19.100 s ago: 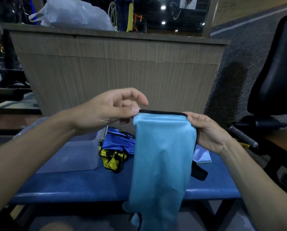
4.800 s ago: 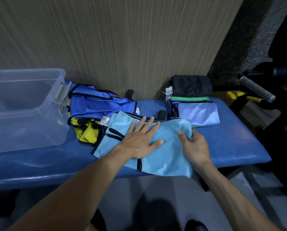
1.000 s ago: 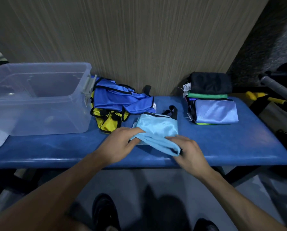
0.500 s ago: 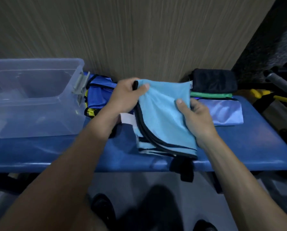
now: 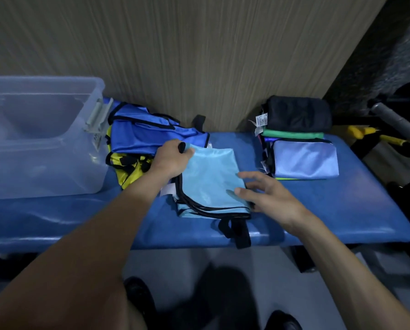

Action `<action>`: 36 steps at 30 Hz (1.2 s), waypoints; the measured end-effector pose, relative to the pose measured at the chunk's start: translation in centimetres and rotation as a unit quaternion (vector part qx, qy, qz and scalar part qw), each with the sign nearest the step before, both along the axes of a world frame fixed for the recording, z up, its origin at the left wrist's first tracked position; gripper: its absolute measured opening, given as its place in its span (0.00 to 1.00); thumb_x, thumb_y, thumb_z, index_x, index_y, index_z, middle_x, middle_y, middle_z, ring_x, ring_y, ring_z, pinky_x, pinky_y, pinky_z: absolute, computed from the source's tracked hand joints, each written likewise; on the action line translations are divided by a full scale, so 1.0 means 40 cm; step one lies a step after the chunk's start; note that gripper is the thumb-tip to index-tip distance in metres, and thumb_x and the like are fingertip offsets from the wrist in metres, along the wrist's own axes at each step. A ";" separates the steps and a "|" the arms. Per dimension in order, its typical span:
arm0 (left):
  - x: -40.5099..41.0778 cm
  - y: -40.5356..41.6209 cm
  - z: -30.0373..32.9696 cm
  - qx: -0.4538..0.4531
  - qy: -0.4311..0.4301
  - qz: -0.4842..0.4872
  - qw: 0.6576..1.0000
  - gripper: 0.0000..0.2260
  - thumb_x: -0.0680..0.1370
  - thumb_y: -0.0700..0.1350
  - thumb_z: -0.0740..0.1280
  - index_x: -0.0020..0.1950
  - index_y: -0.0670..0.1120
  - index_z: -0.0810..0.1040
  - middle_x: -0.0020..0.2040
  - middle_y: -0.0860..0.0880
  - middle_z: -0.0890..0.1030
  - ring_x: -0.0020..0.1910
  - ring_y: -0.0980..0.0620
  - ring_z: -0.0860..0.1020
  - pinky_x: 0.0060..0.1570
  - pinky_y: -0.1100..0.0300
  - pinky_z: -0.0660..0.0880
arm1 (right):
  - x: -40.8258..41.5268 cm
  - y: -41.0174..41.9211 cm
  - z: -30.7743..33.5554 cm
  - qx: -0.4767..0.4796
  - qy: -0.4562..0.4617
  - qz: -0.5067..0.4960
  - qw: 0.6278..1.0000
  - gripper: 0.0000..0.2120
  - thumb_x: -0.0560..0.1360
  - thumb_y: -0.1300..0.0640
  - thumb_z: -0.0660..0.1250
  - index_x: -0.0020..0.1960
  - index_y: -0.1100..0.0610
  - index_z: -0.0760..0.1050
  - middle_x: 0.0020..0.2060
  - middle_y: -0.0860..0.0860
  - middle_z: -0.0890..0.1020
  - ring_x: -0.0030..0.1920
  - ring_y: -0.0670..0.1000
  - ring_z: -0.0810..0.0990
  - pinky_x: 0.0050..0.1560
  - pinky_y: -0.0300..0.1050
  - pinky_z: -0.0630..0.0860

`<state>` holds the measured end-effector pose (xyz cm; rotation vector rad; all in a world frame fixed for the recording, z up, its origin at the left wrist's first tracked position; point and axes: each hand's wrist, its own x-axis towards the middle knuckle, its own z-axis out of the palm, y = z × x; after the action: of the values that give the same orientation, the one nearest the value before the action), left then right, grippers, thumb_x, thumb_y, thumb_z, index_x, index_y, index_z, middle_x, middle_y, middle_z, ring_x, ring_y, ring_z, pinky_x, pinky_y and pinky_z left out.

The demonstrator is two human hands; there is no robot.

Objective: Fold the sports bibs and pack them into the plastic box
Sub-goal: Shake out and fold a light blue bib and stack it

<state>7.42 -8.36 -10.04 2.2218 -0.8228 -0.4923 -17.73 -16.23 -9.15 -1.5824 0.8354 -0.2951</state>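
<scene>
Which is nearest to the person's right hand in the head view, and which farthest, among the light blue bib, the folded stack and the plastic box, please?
From the right hand:
1. Light blue bib, under its fingertips, just left.
2. Folded stack, up and to the right on the bench.
3. Plastic box, at the bench's far left end.

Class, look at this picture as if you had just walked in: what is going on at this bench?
A person is folding sports bibs on a blue bench. The light blue bib lies folded flat on the bench; the left hand grips its far left corner, while the right hand rests open at its right edge. Unfolded blue and yellow bibs lie in a heap to the left. A stack of folded bibs sits on the right. The clear plastic box at the left end holds no bibs yet.
</scene>
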 end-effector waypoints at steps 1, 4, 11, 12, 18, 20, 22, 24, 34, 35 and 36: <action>-0.008 0.013 0.022 0.045 -0.058 -0.035 0.997 0.17 0.82 0.53 0.66 0.61 0.40 0.74 0.53 0.41 0.80 0.54 0.41 0.79 0.50 0.47 0.77 | -0.012 0.002 0.001 0.001 0.000 0.003 1.000 0.17 0.76 0.56 0.74 0.64 0.48 0.78 0.53 0.50 0.82 0.44 0.38 0.83 0.40 0.33 0.78; -0.046 0.063 0.078 0.052 -0.258 -0.140 0.955 0.23 0.82 0.54 0.66 0.74 0.48 0.68 0.67 0.47 0.73 0.65 0.44 0.74 0.59 0.44 0.75 | -0.038 0.013 -0.009 -0.014 0.001 -0.006 1.000 0.16 0.75 0.59 0.75 0.62 0.52 0.78 0.53 0.56 0.81 0.49 0.48 0.83 0.43 0.40 0.82; -0.165 0.117 0.065 0.011 -0.140 -0.427 0.893 0.16 0.83 0.57 0.61 0.68 0.55 0.79 0.67 0.59 0.77 0.68 0.62 0.71 0.71 0.61 0.65 | -0.086 0.078 -0.023 -0.424 0.030 0.024 0.905 0.09 0.74 0.45 0.72 0.44 0.48 0.78 0.38 0.43 0.76 0.39 0.45 0.76 0.42 0.41 0.73; -0.173 0.114 0.056 0.033 -0.138 -0.432 0.890 0.17 0.85 0.57 0.59 0.70 0.56 0.77 0.70 0.58 0.75 0.70 0.60 0.70 0.72 0.60 0.64 | -0.088 0.106 -0.028 -0.432 0.036 0.040 0.900 0.12 0.73 0.39 0.71 0.44 0.48 0.79 0.38 0.43 0.76 0.40 0.45 0.76 0.43 0.42 0.74; -0.198 0.117 0.042 0.102 -0.127 -0.429 0.889 0.20 0.86 0.58 0.52 0.77 0.59 0.69 0.77 0.58 0.67 0.77 0.58 0.59 0.74 0.63 0.52 | -0.069 0.205 -0.082 -0.501 0.094 -0.010 0.860 0.25 0.66 0.29 0.65 0.45 0.49 0.80 0.43 0.45 0.74 0.44 0.53 0.74 0.44 0.49 0.76; -0.198 0.119 0.043 0.107 -0.123 -0.424 0.891 0.20 0.86 0.58 0.51 0.77 0.60 0.68 0.78 0.59 0.66 0.78 0.59 0.58 0.73 0.65 0.50 | -0.070 0.211 -0.086 -0.524 0.106 -0.027 0.845 0.22 0.66 0.30 0.66 0.43 0.49 0.78 0.43 0.45 0.73 0.44 0.53 0.73 0.42 0.50 0.75; -0.197 0.120 0.041 0.111 -0.120 -0.425 0.890 0.20 0.86 0.58 0.51 0.78 0.61 0.68 0.79 0.59 0.65 0.78 0.60 0.57 0.70 0.68 0.49 | -0.076 0.217 -0.094 -0.534 0.117 -0.027 0.837 0.18 0.67 0.35 0.72 0.43 0.49 0.78 0.44 0.46 0.74 0.44 0.54 0.74 0.42 0.51 0.76; -0.198 0.121 0.038 0.114 -0.120 -0.425 0.890 0.20 0.86 0.59 0.51 0.78 0.61 0.67 0.79 0.59 0.64 0.79 0.60 0.56 0.69 0.69 0.49 | -0.080 0.219 -0.098 -0.538 0.129 -0.031 0.833 0.16 0.67 0.40 0.77 0.46 0.49 0.79 0.45 0.47 0.74 0.45 0.55 0.75 0.43 0.53 0.76; -0.191 0.121 0.037 0.117 -0.106 -0.426 0.891 0.20 0.86 0.60 0.51 0.77 0.64 0.67 0.79 0.61 0.64 0.78 0.63 0.56 0.70 0.68 0.49 | -0.098 0.210 -0.121 -0.492 0.079 -0.027 0.867 0.11 0.69 0.48 0.77 0.49 0.49 0.82 0.43 0.45 0.73 0.43 0.53 0.73 0.44 0.51 0.76; -0.191 0.122 0.037 0.119 -0.108 -0.429 0.889 0.20 0.85 0.61 0.50 0.77 0.64 0.67 0.79 0.62 0.63 0.78 0.63 0.55 0.70 0.68 0.48 | -0.096 0.209 -0.124 -0.468 0.051 -0.020 0.882 0.09 0.70 0.50 0.76 0.48 0.50 0.82 0.43 0.45 0.72 0.43 0.52 0.73 0.45 0.48 0.75; -0.191 0.122 0.036 0.123 -0.111 -0.433 0.886 0.20 0.85 0.61 0.50 0.77 0.65 0.66 0.79 0.62 0.63 0.78 0.63 0.55 0.71 0.67 0.48 | -0.095 0.210 -0.125 -0.439 0.030 -0.015 0.898 0.07 0.70 0.51 0.75 0.46 0.51 0.82 0.42 0.44 0.72 0.43 0.51 0.72 0.46 0.44 0.72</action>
<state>-0.22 -3.47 -8.61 2.0450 -1.9922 -0.7901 -21.53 -7.84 -14.16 -2.4256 0.8157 -0.7200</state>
